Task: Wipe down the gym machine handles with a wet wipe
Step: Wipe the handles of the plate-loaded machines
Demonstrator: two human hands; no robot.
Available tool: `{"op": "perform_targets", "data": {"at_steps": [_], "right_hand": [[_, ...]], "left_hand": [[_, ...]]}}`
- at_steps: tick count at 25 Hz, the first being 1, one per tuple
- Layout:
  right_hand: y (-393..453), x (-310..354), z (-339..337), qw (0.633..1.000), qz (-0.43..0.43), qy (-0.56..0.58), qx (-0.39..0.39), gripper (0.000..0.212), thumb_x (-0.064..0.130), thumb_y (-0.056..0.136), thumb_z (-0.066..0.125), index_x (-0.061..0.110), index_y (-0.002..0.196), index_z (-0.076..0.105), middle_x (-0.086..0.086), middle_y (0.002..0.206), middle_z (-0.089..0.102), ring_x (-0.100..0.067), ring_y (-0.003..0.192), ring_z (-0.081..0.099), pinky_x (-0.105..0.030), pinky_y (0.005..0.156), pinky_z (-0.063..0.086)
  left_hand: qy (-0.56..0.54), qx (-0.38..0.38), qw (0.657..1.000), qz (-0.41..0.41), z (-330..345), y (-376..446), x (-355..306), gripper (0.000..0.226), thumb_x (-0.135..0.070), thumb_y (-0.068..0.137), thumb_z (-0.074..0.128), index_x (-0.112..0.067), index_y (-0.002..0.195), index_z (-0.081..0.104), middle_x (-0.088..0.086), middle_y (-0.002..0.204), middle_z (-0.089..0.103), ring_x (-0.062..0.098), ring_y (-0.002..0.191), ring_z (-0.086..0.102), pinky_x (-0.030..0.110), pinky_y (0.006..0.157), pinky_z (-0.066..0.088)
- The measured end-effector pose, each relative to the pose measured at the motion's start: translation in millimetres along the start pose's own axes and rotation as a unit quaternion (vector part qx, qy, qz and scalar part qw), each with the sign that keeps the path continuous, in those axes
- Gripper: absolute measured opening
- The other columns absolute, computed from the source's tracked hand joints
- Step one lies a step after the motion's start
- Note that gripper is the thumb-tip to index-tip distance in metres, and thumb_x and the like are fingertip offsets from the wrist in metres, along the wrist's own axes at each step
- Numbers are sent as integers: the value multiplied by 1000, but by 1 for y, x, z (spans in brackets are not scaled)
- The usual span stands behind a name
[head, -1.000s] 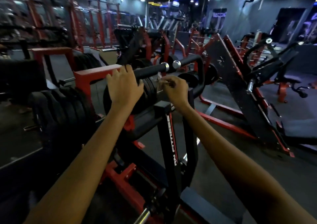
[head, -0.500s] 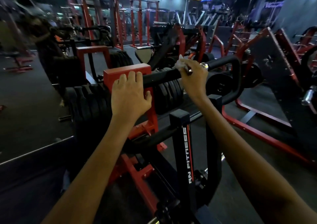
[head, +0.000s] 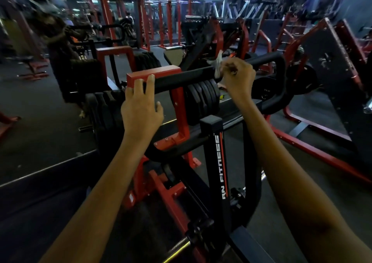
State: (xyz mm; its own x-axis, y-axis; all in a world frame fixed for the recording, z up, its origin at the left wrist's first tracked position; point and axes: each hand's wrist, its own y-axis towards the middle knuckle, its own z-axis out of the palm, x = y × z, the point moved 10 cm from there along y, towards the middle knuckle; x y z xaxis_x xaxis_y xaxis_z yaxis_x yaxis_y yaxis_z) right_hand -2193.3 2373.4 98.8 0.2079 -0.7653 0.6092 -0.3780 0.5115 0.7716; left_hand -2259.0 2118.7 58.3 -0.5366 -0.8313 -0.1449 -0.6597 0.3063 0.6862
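The black handle bar [head: 187, 77] of the gym machine runs long and nearly level across the view, rising slightly from the red bracket [head: 153, 74] at its left end toward the right, where it bends down in a rounded loop. A white wet wipe [head: 218, 66] is bunched against the bar about midway along it, one corner sticking up above the bar. The right hand [head: 238, 77] has its fingers curled over the bar, pressing the wipe to it. The left hand [head: 141, 109] rests at the bar's left end, fingers extended over the bar and the bracket's edge, thumb spread apart. Black weight plates [head: 203, 99] hang just below the bar. A black upright [head: 218, 162] lettered "RN FITNESS" stands between the forearms.
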Motion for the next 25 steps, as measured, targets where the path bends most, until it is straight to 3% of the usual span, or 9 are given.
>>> {"op": "perform_targets", "data": {"at_steps": [6,10,14,17,21,25], "right_hand": [[-3,5,36,988,-77,-94,100,13,7,82,59,7,91,69,-4,89,65,-14,84,58,-4,69,32],[0,6,31,995,-50,-58,64,17,3,84,57,6,92,72,-9,90,67,-17,82,60,2,68,33],[-21,46,53,986,-135,-7,96,26,-5,80,54,6,95,72,-10,95,69,-21,92,59,-15,82,39],[-4,22,36,984,-143,-28,99,29,-4,78,52,9,94,73,-9,92,70,-22,89,61,-17,82,40],[6,-12,21,995,-58,-31,79,20,2,83,53,4,87,73,-11,87,67,-18,77,58,-3,69,33],[-26,38,55,985,-121,-6,126,19,5,88,51,8,90,70,-5,92,62,-14,86,54,-1,70,31]], "left_hand": [[-16,9,1000,-20,1,2,3,62,-26,90,58,-16,144,31,12,136,39,28,119,45,35,82,48],[-98,-30,992,-70,-5,1,12,50,-20,88,60,-13,134,44,9,123,51,22,107,54,25,77,43],[-131,-41,985,-101,-10,-3,15,43,-17,87,62,-13,128,48,7,117,54,19,101,56,20,75,38],[-131,-23,985,-107,-9,-4,12,47,-17,86,62,-13,130,45,8,121,51,20,105,54,21,77,39],[-125,-26,986,-111,-10,-6,9,48,-13,85,63,-13,130,45,8,121,51,18,103,55,19,76,38],[-124,-27,983,-134,-8,-5,14,46,-15,85,64,-14,127,47,7,122,52,18,103,55,20,77,39]]}}
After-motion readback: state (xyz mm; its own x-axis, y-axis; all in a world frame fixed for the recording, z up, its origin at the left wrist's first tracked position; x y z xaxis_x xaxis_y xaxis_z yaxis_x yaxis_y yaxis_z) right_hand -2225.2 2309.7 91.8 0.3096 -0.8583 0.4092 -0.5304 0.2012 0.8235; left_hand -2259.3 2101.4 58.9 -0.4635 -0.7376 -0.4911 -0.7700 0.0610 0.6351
